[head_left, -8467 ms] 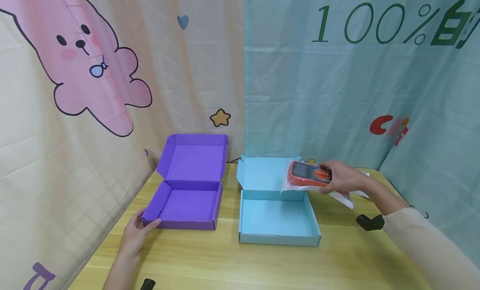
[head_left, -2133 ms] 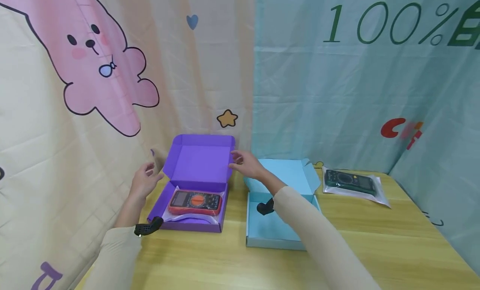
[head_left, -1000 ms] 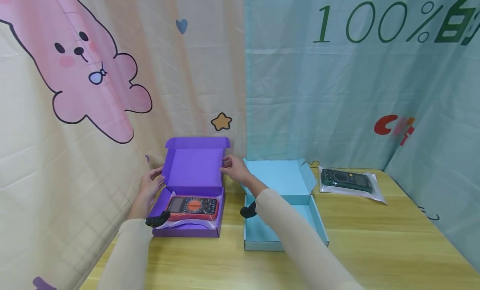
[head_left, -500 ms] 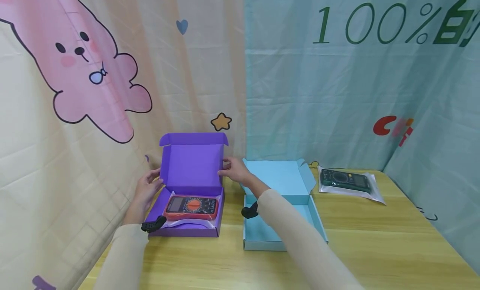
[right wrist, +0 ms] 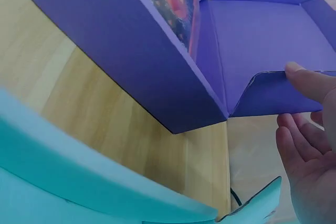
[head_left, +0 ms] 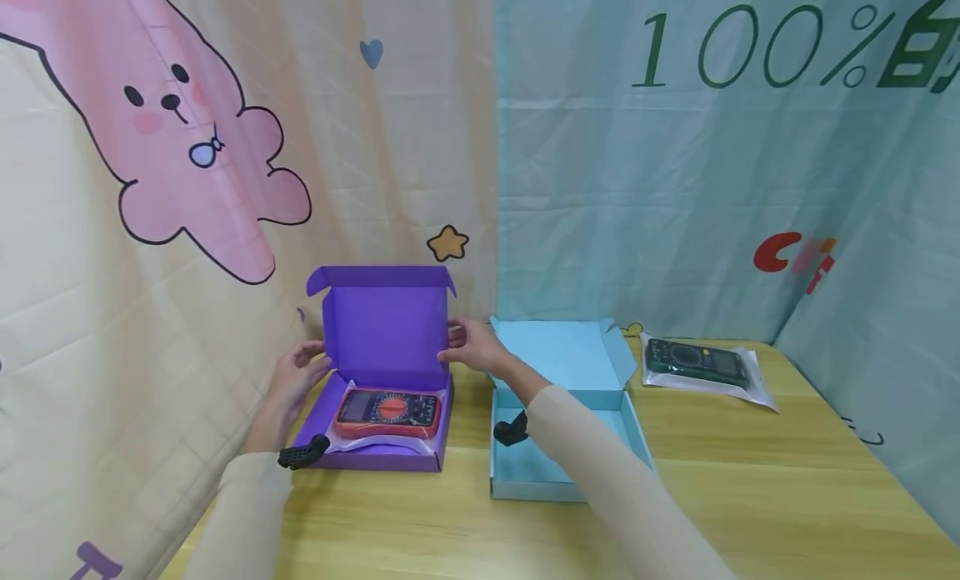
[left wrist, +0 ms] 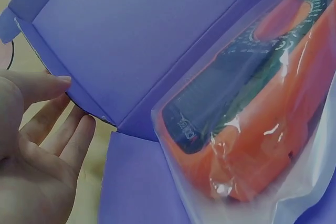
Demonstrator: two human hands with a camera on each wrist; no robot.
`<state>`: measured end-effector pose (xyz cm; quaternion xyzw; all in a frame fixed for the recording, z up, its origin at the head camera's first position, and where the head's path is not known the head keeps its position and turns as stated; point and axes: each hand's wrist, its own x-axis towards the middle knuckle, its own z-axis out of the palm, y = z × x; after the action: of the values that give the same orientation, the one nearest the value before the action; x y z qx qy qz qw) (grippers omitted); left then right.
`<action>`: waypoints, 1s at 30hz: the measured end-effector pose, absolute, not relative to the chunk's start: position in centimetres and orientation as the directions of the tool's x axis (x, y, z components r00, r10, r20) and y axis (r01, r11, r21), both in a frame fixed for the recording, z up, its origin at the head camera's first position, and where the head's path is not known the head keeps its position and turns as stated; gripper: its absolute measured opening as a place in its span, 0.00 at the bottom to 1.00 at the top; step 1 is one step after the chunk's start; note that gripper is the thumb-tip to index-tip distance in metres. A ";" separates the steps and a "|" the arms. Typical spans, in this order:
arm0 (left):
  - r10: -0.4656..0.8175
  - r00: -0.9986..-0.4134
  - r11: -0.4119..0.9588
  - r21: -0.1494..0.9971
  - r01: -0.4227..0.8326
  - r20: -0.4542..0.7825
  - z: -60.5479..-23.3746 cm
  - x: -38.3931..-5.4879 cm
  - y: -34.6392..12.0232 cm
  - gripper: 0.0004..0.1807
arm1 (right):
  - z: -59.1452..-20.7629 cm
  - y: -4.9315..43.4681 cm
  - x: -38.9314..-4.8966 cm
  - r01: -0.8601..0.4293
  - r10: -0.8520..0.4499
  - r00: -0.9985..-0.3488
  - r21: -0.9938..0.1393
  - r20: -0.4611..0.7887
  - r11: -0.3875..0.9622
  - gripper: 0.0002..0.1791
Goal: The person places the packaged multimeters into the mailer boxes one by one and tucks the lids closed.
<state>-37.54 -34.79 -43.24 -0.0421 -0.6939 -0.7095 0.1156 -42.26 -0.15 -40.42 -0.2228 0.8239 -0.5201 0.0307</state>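
An orange-red multimeter in a clear plastic bag lies face up inside the purple box, whose lid stands nearly upright. My left hand pinches the lid's left side flap; in the left wrist view its thumb is inside and the fingers are behind. On the opposite side my right hand pinches the right side flap, thumb on the flap's upper edge and fingers underneath.
To the right stands an open light blue box, partly behind my right forearm. A dark green bagged multimeter lies at the table's back right. Curtains hang close behind the boxes and at the left.
The orange-red multimeter went from my right hand into the purple box. Both hands then took the lid's sides, and the lid has tipped up more upright over the last second.
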 end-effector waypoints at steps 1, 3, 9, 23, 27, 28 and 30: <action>-0.101 -0.971 -0.008 0.976 0.219 0.217 -43.2 -37.4 -34.9 0.14 | -40.5 -0.2 -42.1 -0.338 -0.399 -0.899 -0.868 0.182 0.364 0.36; -0.096 -0.973 -0.004 0.977 0.211 0.210 -43.3 -37.2 -35.0 0.12 | -40.6 -0.2 -41.8 -0.351 -0.396 -0.898 -0.855 0.192 0.381 0.36; -0.070 -0.977 0.014 0.980 0.200 0.201 -43.5 -36.7 -35.4 0.12 | -41.0 -0.2 -41.2 -0.398 -0.394 -0.889 -0.817 0.232 0.416 0.34; -0.037 -0.977 -0.028 0.977 0.210 0.208 -45.5 -35.2 -36.9 0.13 | -42.1 0.0 -40.3 -0.639 -0.545 -0.757 -0.578 0.359 0.507 0.33; -0.036 -0.980 -0.015 0.980 0.198 0.198 -46.0 -34.8 -37.0 0.17 | -42.6 0.2 -40.0 -0.701 -0.606 -0.706 -0.476 0.366 0.530 0.31; -0.034 -0.979 -0.016 0.979 0.202 0.201 -46.1 -34.7 -37.0 0.18 | -42.6 0.2 -39.9 -0.711 -0.617 -0.698 -0.457 0.364 0.534 0.30; -0.027 -0.978 -0.011 0.978 0.206 0.206 -46.2 -34.5 -37.0 0.20 | -42.7 0.3 -39.8 -0.729 -0.636 -0.681 -0.424 0.364 0.537 0.30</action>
<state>-34.55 -37.02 -46.24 -0.0642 -0.6984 -0.7081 0.0821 -39.82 0.33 -42.67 -0.3908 0.8728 -0.2803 -0.0830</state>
